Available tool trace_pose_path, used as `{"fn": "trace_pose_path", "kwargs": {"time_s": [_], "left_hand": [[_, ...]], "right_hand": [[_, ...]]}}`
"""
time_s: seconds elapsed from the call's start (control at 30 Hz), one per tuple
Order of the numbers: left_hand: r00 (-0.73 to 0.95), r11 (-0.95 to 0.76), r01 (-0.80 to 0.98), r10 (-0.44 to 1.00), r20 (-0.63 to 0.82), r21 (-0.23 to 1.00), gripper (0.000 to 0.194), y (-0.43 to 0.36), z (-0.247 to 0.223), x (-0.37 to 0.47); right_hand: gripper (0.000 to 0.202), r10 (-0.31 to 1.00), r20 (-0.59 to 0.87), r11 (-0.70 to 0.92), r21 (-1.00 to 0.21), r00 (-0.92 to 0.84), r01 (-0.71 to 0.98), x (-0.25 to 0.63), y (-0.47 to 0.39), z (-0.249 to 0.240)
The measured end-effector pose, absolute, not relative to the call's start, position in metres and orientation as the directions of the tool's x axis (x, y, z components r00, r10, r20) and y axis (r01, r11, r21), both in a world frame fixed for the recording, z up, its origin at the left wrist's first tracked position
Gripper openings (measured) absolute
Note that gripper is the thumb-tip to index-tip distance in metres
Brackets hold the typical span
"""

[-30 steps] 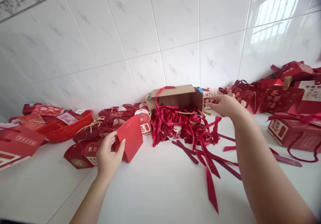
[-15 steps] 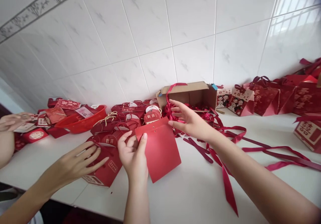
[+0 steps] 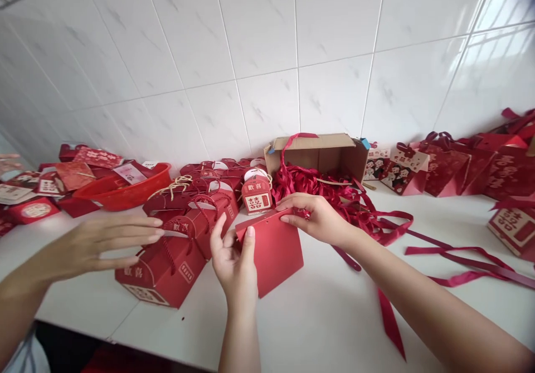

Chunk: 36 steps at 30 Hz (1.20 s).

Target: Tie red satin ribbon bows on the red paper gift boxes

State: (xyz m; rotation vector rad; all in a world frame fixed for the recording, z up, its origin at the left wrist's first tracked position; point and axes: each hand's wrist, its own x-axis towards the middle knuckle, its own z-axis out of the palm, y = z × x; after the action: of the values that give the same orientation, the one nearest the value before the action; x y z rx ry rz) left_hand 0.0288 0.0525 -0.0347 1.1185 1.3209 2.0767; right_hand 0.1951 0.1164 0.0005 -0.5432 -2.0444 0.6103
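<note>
Red bag [image 3: 278, 256] is between both hands, left hand [image 3: 234, 267] gripping one top corner, right hand [image 3: 320, 217] pinching the other. Looks folded, no ribbon [image 3: 390, 323] on yet; bags [image 3: 445, 166] at right already have bows [image 3: 438, 137].

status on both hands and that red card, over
Left hand gripping red card; right hand on its top edge. Another person's hand to the left, clear of it.

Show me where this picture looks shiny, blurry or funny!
In the head view, pale striped glare shines on the tiled wall, upper right; in the head view, a co-worker's hand looks slightly soft; in the head view, the top-right corner goes dark; in the head view, the red card is fairly evenly lit.
</note>
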Motion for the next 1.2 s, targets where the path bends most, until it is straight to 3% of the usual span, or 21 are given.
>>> {"fn": "trace_pose_path", "kwargs": {"time_s": [0.27, 0.4, 0.47, 0.53, 0.6, 0.67, 0.77, 1.03, 1.2], "left_hand": [[-0.502, -0.457, 0.253, 0.692, 0.519, 0.853, 0.053, 0.048, -0.033, 0.032], [-0.501, -0.387, 0.282, 0.721, 0.478, 0.878, 0.029, 0.044, -0.029, 0.034], [-0.528, -0.341, 0.244, 0.739, 0.419, 0.908, 0.025, 0.043, -0.029, 0.032], [-0.553, -0.336, 0.221, 0.73, 0.401, 0.916, 0.026, 0.044, -0.03, 0.03], [-0.57, -0.37, 0.223, 0.701, 0.429, 0.902, 0.025, 0.045, -0.03, 0.027], [-0.581, -0.391, 0.208, 0.688, 0.435, 0.896, 0.023, 0.046, -0.03, 0.025], [-0.597, -0.351, 0.135, 0.717, 0.359, 0.927, 0.025, 0.045, -0.028, 0.025], [-0.605, -0.31, 0.039, 0.749, 0.269, 0.95, 0.033, 0.041, -0.025, 0.031], [-0.571, -0.305, 0.01, 0.78, 0.256, 0.952, 0.031, 0.04, -0.023, 0.034]], "right_hand": [[0.012, 0.621, 0.604, 0.763, -0.61, -0.499, 0.212, 0.192, 0.114, 0.003], [0.012, 0.571, 0.585, 0.78, -0.605, -0.576, 0.159, 0.198, 0.113, 0.011], [0.024, 0.591, 0.545, 0.757, -0.629, -0.594, 0.175, 0.203, 0.119, 0.01], [0.04, 0.695, 0.493, 0.697, -0.64, -0.523, 0.324, 0.207, 0.13, 0.003], [0.042, 0.804, 0.414, 0.595, -0.548, -0.427, 0.588, 0.21, 0.144, -0.011], [0.029, 0.865, 0.32, 0.487, -0.352, -0.386, 0.799, 0.211, 0.157, -0.028], [0.027, 0.899, 0.262, 0.409, -0.209, -0.352, 0.888, 0.21, 0.168, -0.049], [0.012, 0.926, 0.299, 0.282, -0.147, -0.229, 0.948, 0.214, 0.17, -0.05], [0.032, 0.94, 0.326, 0.173, -0.189, -0.105, 0.967, 0.226, 0.175, -0.04]]}}
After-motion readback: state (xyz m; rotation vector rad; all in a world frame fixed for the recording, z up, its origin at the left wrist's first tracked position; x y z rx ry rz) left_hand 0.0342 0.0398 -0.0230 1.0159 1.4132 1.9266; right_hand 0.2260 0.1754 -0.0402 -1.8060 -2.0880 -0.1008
